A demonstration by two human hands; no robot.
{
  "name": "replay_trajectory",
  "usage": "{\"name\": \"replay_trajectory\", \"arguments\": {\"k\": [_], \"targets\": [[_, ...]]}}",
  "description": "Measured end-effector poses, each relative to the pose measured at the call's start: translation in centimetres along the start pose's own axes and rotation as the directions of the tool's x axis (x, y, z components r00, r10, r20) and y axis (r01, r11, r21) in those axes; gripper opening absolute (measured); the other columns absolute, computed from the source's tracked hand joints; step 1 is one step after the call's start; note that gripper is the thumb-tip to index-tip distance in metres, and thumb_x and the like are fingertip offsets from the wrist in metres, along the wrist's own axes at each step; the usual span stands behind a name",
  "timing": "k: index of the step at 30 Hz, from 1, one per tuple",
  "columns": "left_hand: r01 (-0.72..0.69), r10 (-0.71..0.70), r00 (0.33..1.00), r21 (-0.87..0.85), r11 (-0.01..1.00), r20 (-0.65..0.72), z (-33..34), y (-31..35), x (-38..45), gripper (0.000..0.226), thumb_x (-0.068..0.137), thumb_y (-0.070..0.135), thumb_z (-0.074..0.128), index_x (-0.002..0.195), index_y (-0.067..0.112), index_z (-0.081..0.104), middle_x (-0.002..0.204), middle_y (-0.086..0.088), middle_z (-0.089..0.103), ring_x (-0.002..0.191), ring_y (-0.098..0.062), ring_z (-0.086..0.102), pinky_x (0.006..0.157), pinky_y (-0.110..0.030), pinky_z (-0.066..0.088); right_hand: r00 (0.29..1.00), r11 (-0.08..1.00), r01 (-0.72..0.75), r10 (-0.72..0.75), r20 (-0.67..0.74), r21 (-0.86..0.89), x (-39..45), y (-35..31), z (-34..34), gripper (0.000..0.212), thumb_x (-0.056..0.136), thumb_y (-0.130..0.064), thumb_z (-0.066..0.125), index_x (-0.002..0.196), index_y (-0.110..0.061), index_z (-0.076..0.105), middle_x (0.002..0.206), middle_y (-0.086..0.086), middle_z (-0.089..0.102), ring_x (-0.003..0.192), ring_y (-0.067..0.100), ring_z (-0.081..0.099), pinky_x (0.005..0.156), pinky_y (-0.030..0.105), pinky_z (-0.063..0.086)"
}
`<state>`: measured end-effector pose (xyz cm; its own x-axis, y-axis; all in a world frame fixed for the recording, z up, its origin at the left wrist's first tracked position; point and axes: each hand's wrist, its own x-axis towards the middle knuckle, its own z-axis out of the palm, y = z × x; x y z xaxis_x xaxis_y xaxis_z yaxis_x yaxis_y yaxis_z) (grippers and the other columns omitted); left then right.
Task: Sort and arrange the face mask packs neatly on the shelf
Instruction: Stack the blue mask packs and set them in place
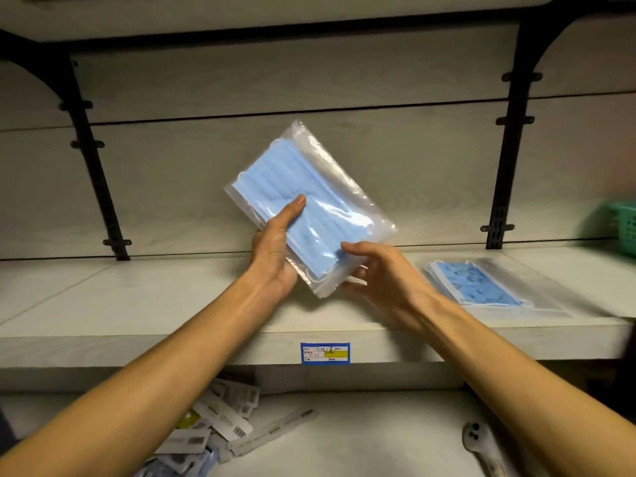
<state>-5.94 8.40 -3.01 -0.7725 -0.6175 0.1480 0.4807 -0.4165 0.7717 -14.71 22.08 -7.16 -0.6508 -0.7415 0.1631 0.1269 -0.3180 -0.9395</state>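
Mask pack point(309, 204) tilted above shelf point(137, 304) | left hand point(275, 249) grips | right hand point(382, 270) pinches corner

Your left hand point(275, 249): fingers hidden behind the plain blue mask pack point(309, 208), only the thumb shows. Your right hand point(375, 270): fingertips partly behind the pack's lower corner, grip unclear. Green basket point(619, 225) at the shelf's right end is blurred and cut off by the frame edge. Price label point(325, 353) on the shelf's front edge: writing too small to read. Small packets point(213, 425) on the lower shelf are partly under your left forearm, print illegible. Patterned mask pack point(481, 284): pattern blurred.
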Motion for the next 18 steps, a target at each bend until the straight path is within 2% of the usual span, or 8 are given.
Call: {"name": "replay_trajectory", "arguments": {"k": [4,6,8,10,12,15,16,18], "targets": [[0.055,-0.049,0.99,-0.039,0.998,0.133,-0.4,-0.7,-0.3,0.049,0.087,0.026,0.075,0.13,0.007,0.062,0.123,-0.019,0.071,0.112,-0.036,0.069,0.098,-0.056,0.054,0.983,0.988,0.069,-0.091,-0.159,-0.141,-0.3,-0.6,0.7,0.015,0.088,-0.008,0.069,0.102,-0.01,0.065,0.11,0.018,0.073,0.107,0.035,0.069,0.095,0.049,0.056],[0.008,0.002,0.985,-0.058,0.998,0.175,-1.5,0.1,0.3,0.038,0.091,0.021,0.07,0.126,0.009,0.063,0.127,-0.016,0.07,0.117,-0.032,0.067,0.103,-0.049,0.053,0.968,0.965,0.094,-0.146,-0.204,-0.246,-0.2,-1.7,-0.1,0.012,0.088,-0.005,0.068,0.098,-0.011,0.065,0.113,0.02,0.071,0.106,0.034,0.069,0.095,0.049,0.056],[-0.013,0.019,0.984,-0.035,0.999,0.179,-2.9,1.0,0.8,0.036,0.089,0.014,0.068,0.125,0.009,0.063,0.127,-0.013,0.07,0.12,-0.028,0.065,0.106,-0.042,0.05,0.953,0.948,0.11,-0.186,-0.238,-0.299,-0.1,-2.6,-1.4,0.012,0.087,-0.003,0.068,0.097,-0.008,0.067,0.108,0.017,0.072,0.095,0.028,0.071,0.091,0.044,0.058],[0.007,-0.026,0.978,0.091,0.996,0.209,-4.4,1.4,1.1,0.041,0.084,0.011,0.069,0.125,0.008,0.064,0.125,-0.011,0.071,0.119,-0.027,0.065,0.107,-0.039,0.05,0.949,0.935,0.098,-0.191,-0.252,-0.342,0.1,-3.3,-2.4,0.012,0.084,-0.002,0.068,0.096,-0.001,0.068,0.098,0.015,0.067,0.086,0.025,0.066,0.085,0.042,0.056],[0.028,-0.119,0.958,0.327,0.945,0.262,-6.1,1.7,1.0,0.047,0.082,0.009,0.072,0.128,0.007,0.063,0.127,-0.012,0.07,0.119,-0.028,0.066,0.105,-0.039,0.053,0.942,0.92,0.065,-0.183,-0.28,-0.386,0.2,-3.2,-3.2,0.019,0.08,-0.002,0.07,0.098,0.005,0.067,0.092,0.015,0.061,0.083,0.026,0.059,0.078,0.043,0.05],[0.001,-0.185,0.959,0.652,0.758,0.214,-7.8,1.9,0.7,0.049,0.075,0.012,0.083,0.12,0.005,0.066,0.114,-0.011,0.075,0.099,-0.024,0.075,0.079,-0.032,0.062,0.938,0.897,0.026,-0.175,-0.3,-0.441,0.0,-2.6,-3.8,0.028,0.073,0.0,0.071,0.099,0.008,0.065,0.087,0.017,0.061,0.077,0.027,0.054,0.069,0.04,0.04],[-0.016,-0.171,0.966,0.708,0.706,0.192,-8.1,1.7,0.5,0.049,0.073,0.011,0.085,0.118,0.004,0.066,0.11,-0.01,0.076,0.094,-0.023,0.076,0.075,-0.031,0.061,0.945,0.888,0.024,-0.17,-0.28,-0.459,-0.2,-2.4,-3.9,0.029,0.073,0.002,0.07,0.101,0.007,0.066,0.088,0.02,0.066,0.076,0.028,0.058,0.067,0.039,0.044],[-0.039,-0.145,0.972,0.733,0.68,0.187,-8.1,1.0,0.3,0.051,0.075,0.007,0.085,0.121,0.006,0.063,0.108,-0.008,0.077,0.095,-0.024,0.076,0.077,-0.032,0.062,0.962,0.889,0.034,-0.153,-0.226,-0.456,-0.7,-2.1,-3.9,0.031,0.074,0.005,0.067,0.104,-0.002,0.068,0.094,0.018,0.074,0.077,0.028,0.068,0.064,0.037,0.055]]}}
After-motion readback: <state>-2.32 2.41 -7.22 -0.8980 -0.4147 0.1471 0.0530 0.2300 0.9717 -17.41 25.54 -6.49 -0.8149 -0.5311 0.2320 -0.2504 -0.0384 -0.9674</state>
